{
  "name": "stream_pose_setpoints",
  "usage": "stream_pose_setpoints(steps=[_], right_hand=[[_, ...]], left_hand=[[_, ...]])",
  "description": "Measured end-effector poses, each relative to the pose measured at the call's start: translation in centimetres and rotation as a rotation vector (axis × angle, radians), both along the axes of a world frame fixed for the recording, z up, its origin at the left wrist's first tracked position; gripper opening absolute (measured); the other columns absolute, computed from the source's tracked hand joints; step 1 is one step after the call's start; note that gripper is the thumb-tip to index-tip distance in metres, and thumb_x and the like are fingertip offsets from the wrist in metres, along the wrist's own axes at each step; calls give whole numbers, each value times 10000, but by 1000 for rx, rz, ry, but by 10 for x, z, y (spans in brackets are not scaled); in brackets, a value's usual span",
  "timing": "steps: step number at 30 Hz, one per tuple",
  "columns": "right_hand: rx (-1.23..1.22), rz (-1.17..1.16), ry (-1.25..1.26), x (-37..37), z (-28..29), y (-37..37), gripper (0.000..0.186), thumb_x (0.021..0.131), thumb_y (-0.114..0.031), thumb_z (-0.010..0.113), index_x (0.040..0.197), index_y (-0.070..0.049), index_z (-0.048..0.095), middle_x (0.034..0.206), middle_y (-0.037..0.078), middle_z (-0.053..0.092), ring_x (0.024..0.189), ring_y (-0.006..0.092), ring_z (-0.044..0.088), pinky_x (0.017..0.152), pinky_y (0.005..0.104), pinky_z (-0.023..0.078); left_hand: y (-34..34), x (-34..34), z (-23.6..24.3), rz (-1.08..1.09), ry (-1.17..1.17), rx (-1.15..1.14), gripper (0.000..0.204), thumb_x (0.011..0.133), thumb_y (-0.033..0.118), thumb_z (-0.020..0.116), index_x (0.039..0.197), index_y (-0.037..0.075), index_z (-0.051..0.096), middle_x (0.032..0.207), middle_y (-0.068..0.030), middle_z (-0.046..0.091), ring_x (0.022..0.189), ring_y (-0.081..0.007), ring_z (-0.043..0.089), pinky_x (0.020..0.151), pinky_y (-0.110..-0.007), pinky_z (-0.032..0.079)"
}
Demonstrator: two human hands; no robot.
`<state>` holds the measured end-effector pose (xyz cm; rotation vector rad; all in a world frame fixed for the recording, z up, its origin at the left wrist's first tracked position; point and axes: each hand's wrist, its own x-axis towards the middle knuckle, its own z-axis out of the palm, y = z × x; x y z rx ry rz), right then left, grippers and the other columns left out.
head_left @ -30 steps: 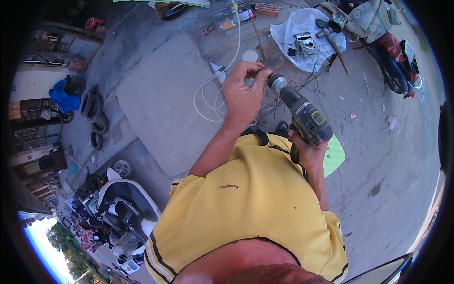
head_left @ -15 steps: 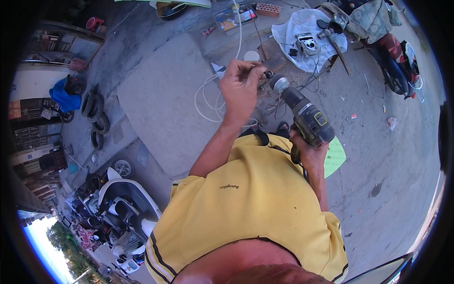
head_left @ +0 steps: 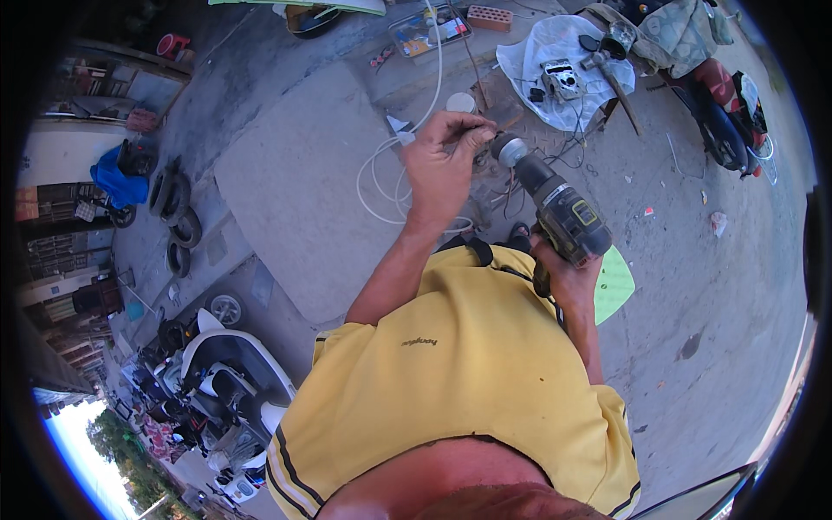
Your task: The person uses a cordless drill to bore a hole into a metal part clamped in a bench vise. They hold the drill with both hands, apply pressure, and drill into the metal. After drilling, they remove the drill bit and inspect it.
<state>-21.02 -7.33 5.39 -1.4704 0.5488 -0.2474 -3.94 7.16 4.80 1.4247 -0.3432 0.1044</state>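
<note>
My right hand (head_left: 568,276) is wrapped round the grip of a dark cordless drill (head_left: 574,224) with yellow-green trim. The drill points up and to the left, and a round wheel-like attachment (head_left: 509,150) with a silvery face and a darker rim sits at its tip. My left hand (head_left: 439,165) is closed in a pinch just left of the wheel. A small dark part is held at its fingertips, mostly hidden by the fingers, close against the wheel. I cannot tell whether the two touch.
A metal engine part (head_left: 562,80) and a hammer (head_left: 617,89) lie on or beside a white sheet (head_left: 520,65) at the far right. A white hose (head_left: 368,186) loops beyond my left arm. Tyres (head_left: 176,195) and a parked scooter (head_left: 238,351) are at left; a red brick (head_left: 490,18) lies far off.
My left hand has turned slightly and its fingertips have come closer to the wheel, covering more of the small dark part. The drill has shifted very slightly left.
</note>
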Motion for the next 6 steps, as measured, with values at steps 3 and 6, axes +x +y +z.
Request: stream_pose_setpoints(steps=[3, 6], right_hand=[[-17, 13, 8, -1, -1, -1, 227, 810, 46, 797, 1030, 23, 747, 927, 51, 769, 830, 126, 718, 772, 297, 574], [-35, 19, 23, -2, -1, -1, 225, 810, 27, 804, 1028, 22, 748, 929, 56, 773, 834, 129, 722, 777, 311, 580]], left_hand=[[0, -4, 4, -2, 25, -6, 121, 943, -34, 779, 1028, -22, 694, 992, -103, 792, 936, -147, 743, 868, -287, 592], [1, -5, 9, -1, 6, 44, 128, 946, -15, 786, 1036, -21, 695, 992, -107, 794, 951, -159, 749, 890, -304, 599]])
